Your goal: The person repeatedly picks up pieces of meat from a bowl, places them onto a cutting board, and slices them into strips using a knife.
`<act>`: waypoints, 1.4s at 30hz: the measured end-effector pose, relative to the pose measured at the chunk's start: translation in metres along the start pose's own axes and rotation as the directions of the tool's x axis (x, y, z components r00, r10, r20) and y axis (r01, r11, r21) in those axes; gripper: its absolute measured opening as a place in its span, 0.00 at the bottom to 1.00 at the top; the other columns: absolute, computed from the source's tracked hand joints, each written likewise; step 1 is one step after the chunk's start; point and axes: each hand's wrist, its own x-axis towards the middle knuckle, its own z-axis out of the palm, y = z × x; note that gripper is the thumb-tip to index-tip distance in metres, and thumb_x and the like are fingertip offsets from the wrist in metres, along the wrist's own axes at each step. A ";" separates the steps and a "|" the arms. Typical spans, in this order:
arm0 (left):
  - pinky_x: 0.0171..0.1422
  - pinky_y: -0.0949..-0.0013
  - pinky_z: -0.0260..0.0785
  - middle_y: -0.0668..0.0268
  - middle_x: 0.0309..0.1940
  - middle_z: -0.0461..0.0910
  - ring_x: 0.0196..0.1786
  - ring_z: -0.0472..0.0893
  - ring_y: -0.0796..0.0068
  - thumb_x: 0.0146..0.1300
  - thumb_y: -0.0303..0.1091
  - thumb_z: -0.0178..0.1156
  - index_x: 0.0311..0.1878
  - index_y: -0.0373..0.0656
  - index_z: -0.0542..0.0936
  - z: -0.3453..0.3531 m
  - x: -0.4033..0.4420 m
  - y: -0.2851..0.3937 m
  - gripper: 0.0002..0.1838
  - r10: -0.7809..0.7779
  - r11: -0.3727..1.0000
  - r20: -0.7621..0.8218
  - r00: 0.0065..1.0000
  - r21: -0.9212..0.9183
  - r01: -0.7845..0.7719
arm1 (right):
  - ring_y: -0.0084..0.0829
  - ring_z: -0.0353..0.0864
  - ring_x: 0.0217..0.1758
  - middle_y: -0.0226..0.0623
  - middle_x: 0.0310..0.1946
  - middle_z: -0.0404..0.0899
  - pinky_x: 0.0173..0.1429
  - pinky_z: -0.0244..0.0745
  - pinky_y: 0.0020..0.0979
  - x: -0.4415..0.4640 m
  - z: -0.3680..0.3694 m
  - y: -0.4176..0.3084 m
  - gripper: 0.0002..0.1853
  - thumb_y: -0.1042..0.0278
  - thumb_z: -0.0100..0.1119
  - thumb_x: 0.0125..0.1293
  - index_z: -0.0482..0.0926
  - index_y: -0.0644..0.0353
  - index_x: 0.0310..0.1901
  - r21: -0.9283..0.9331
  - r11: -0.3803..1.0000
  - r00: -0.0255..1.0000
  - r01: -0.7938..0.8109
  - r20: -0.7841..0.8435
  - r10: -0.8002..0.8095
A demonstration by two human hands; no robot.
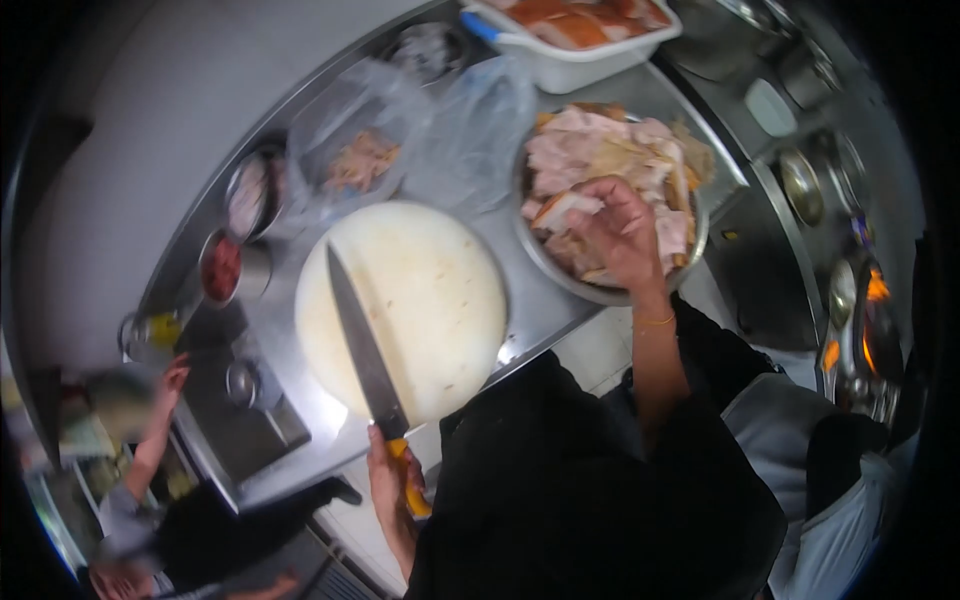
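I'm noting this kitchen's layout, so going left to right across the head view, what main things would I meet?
Cylindrical metal container with red contents, round white cutting board, round metal bowl of pale meat pieces, small white oblong container, orange flames.

Along the far side of the worktop [530, 315] we see a white tub [570, 70] of reddish-orange pieces, with a blue patch on one corner, and near it a crumpled clear bag [475, 130]. Farther left we find a metal pot [258, 268] with red contents. At lower left we notice a co-worker [150, 440], arm outstretched; at far right, orange flames [868, 345] near pans.
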 end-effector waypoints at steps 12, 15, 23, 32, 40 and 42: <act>0.32 0.58 0.70 0.56 0.16 0.74 0.22 0.76 0.62 0.77 0.72 0.37 0.25 0.33 0.77 -0.065 -0.028 -0.061 0.47 0.057 0.947 -0.126 0.990 0.320 -0.014 | 0.48 0.75 0.61 0.42 0.56 0.78 0.63 0.75 0.45 -0.117 0.193 0.111 0.20 0.77 0.71 0.53 0.80 0.58 0.49 -0.471 0.755 0.786 0.457 0.611 -0.094; 0.46 0.50 0.73 0.46 0.24 0.80 0.34 0.83 0.45 0.78 0.69 0.38 0.31 0.31 0.81 -0.070 -0.032 -0.083 0.45 0.092 0.879 -0.174 0.980 0.477 0.002 | 0.51 0.73 0.63 0.45 0.58 0.76 0.66 0.73 0.47 -0.113 0.189 0.106 0.22 0.73 0.72 0.54 0.80 0.61 0.53 -0.456 0.809 0.817 0.370 0.574 -0.050; 0.54 0.44 0.72 0.39 0.33 0.84 0.46 0.83 0.33 0.80 0.65 0.37 0.36 0.34 0.85 -0.065 -0.048 -0.062 0.42 0.170 0.764 -0.086 0.982 0.641 -0.076 | 0.49 0.78 0.56 0.45 0.51 0.82 0.64 0.76 0.42 -0.112 0.202 0.123 0.17 0.75 0.66 0.61 0.81 0.62 0.53 -0.443 0.831 0.821 0.336 0.570 -0.029; 0.54 0.43 0.71 0.34 0.36 0.82 0.48 0.81 0.29 0.80 0.63 0.39 0.41 0.31 0.84 -0.080 -0.053 -0.062 0.40 0.135 0.763 -0.110 0.985 0.646 -0.032 | 0.47 0.79 0.55 0.43 0.49 0.82 0.61 0.77 0.41 -0.095 0.202 0.119 0.14 0.74 0.66 0.59 0.81 0.60 0.48 -0.443 0.876 0.830 0.190 0.549 0.098; 0.57 0.40 0.72 0.35 0.38 0.84 0.50 0.81 0.29 0.80 0.63 0.39 0.44 0.36 0.86 -0.074 -0.058 -0.072 0.38 0.115 0.720 -0.090 0.989 0.694 -0.021 | 0.45 0.81 0.50 0.40 0.44 0.84 0.57 0.79 0.42 -0.104 0.205 0.130 0.12 0.74 0.66 0.57 0.83 0.61 0.44 -0.476 0.835 0.853 0.275 0.522 0.017; 0.57 0.39 0.72 0.35 0.39 0.84 0.50 0.81 0.29 0.80 0.62 0.39 0.43 0.36 0.87 -0.072 -0.060 -0.068 0.38 0.127 0.691 -0.104 0.987 0.722 -0.013 | 0.45 0.82 0.49 0.40 0.43 0.85 0.56 0.79 0.42 -0.104 0.206 0.130 0.11 0.74 0.66 0.57 0.83 0.61 0.43 -0.470 0.838 0.860 0.277 0.510 0.001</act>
